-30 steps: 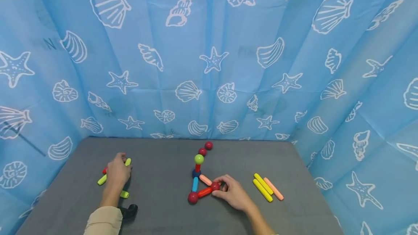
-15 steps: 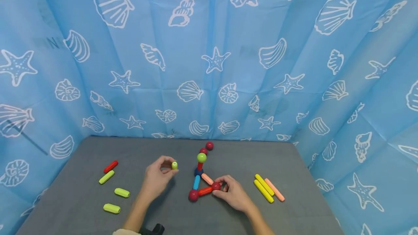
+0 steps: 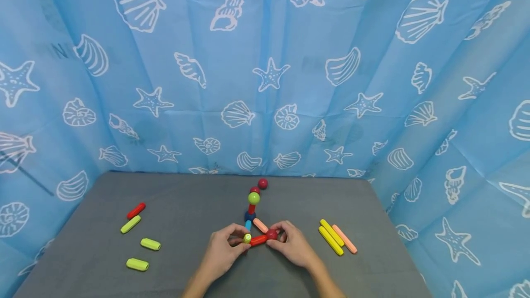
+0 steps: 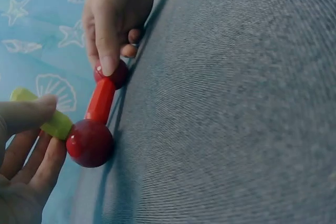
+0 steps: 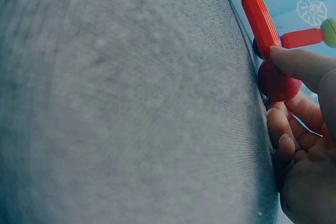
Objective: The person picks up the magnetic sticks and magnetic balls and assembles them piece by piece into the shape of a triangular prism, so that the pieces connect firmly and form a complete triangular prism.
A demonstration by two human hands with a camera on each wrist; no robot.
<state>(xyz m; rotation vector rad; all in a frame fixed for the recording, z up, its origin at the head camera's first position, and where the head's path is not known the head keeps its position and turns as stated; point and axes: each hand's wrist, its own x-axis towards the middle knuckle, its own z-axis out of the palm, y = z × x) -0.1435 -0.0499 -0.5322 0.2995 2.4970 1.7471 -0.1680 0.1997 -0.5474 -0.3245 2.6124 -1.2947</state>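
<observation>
A triangle of ball-and-rod building pieces lies on the table, with a red rod (image 3: 258, 240), a blue rod (image 3: 248, 225) and a peach rod (image 3: 261, 225) as its sides. My left hand (image 3: 221, 249) pinches a short lime-green rod (image 4: 59, 125) upright, its lower end against the near-left red ball (image 4: 90, 143). The right hand (image 3: 296, 246) holds the right corner's red ball (image 5: 278, 80) between thumb and fingers. From the dark blue ball (image 3: 250, 216) at the back corner rises a short red rod (image 3: 251, 209), topped by a lime ball (image 3: 254, 198).
Two red balls, one at the back (image 3: 262, 183), lie behind the triangle. To the left are a loose red rod (image 3: 136, 211) and several lime rods (image 3: 137, 265). Yellow rods (image 3: 330, 240) and a peach rod (image 3: 344, 239) lie at right. A blue shell-patterned curtain (image 3: 269, 105) borders the table.
My left hand has picked a lime rod from the left group and carried it right, onto the near-left red ball. The right hand has stayed on its red ball.
</observation>
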